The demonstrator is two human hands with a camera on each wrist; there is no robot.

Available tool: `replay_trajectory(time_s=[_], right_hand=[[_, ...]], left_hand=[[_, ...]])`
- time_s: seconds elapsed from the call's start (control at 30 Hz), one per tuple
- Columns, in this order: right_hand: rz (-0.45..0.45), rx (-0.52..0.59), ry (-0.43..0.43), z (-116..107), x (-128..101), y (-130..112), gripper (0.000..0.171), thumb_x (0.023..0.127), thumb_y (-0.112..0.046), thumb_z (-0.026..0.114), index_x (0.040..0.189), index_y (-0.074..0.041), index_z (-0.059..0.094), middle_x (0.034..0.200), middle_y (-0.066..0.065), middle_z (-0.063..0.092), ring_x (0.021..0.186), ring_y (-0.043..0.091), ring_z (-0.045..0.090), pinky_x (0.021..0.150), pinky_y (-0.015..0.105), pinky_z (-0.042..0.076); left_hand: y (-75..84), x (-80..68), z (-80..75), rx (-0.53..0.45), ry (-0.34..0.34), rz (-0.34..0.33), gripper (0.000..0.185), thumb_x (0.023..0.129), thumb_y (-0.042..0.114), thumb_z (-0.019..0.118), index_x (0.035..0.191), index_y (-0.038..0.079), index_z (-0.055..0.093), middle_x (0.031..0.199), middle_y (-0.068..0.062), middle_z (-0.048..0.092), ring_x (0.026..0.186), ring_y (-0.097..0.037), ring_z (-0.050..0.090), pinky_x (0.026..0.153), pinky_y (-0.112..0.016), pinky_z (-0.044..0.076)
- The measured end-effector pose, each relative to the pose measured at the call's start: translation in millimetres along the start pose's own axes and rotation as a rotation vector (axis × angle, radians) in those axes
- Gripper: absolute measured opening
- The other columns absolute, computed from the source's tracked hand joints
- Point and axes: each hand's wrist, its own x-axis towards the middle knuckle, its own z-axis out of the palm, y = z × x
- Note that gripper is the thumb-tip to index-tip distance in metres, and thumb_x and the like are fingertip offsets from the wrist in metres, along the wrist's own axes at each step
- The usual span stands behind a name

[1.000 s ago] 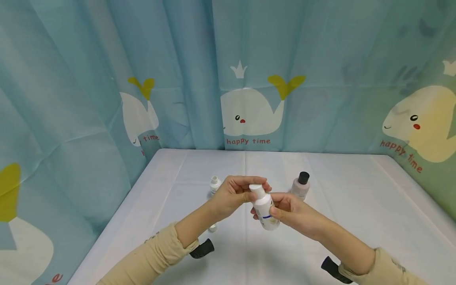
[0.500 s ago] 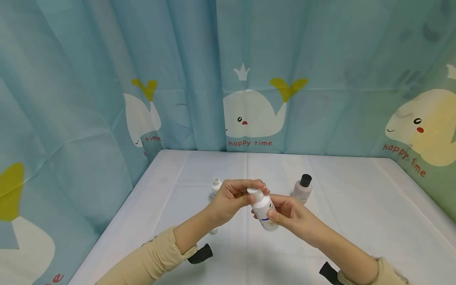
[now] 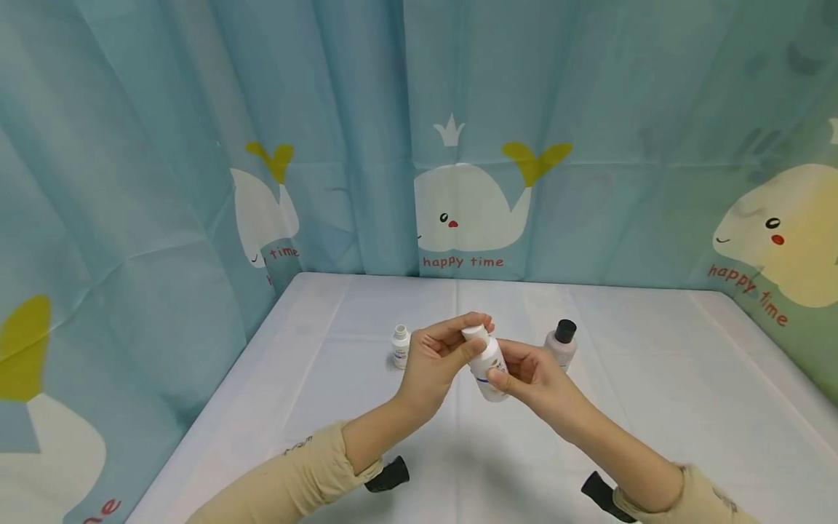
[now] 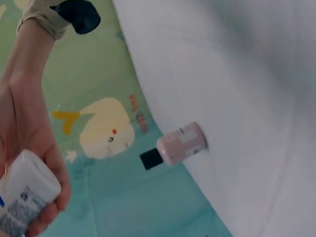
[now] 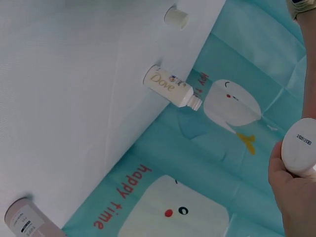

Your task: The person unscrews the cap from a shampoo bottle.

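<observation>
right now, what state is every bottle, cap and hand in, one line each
held bottle, tilted, off the table
its cap, at the bottle's top; tightness can't be told
left hand, pinching that cap
right hand, gripping the held bottle's body
dove bottle, upright on the table, uncapped
loose cap, on the table, apart from any bottle
pink bottle, upright, black cap on

A blue curtain hangs in folds along the left and far sides, greener at right, printed with whales and red lettering. Before it, a white-covered table shows soft near shadows.
</observation>
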Motion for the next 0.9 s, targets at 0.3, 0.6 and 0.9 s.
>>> replay_trajectory(time_s=[0.3,0.6,0.9], right_hand=[[0.025,-0.063,0.106,3.6,3.1,2.2,0.048,0.091,-0.016,0.063,0.128,0.010,0.048,0.116,0.027,0.060,0.090,0.003,0.062,0.079,0.019,0.054],[0.031,-0.186,0.213,5.9,9.3,3.1,0.040,0.088,-0.011,0.065,0.121,0.009,0.053,0.115,0.026,0.063,0.088,0.003,0.062,0.077,0.018,0.053],[0.032,-0.176,0.242,6.3,13.0,3.9,0.039,0.088,-0.008,0.064,0.121,0.011,0.052,0.116,0.028,0.062,0.086,0.001,0.061,0.076,0.016,0.053]], left_hand=[[-9.2,1.3,1.3,0.015,0.105,-0.019,0.039,0.075,0.033,0.072,0.110,0.015,0.071,0.101,0.017,0.070,0.098,-0.002,0.064,0.085,-0.018,0.052],[-12.5,12.1,-3.4,0.095,0.170,-0.028,0.065,0.070,0.032,0.077,0.108,-0.018,0.059,0.104,-0.014,0.071,0.089,-0.005,0.068,0.082,-0.022,0.055],[-11.5,19.5,1.3,0.166,0.189,-0.015,0.029,0.079,-0.001,0.072,0.100,-0.015,0.057,0.108,-0.027,0.063,0.088,-0.004,0.064,0.079,-0.017,0.054]])
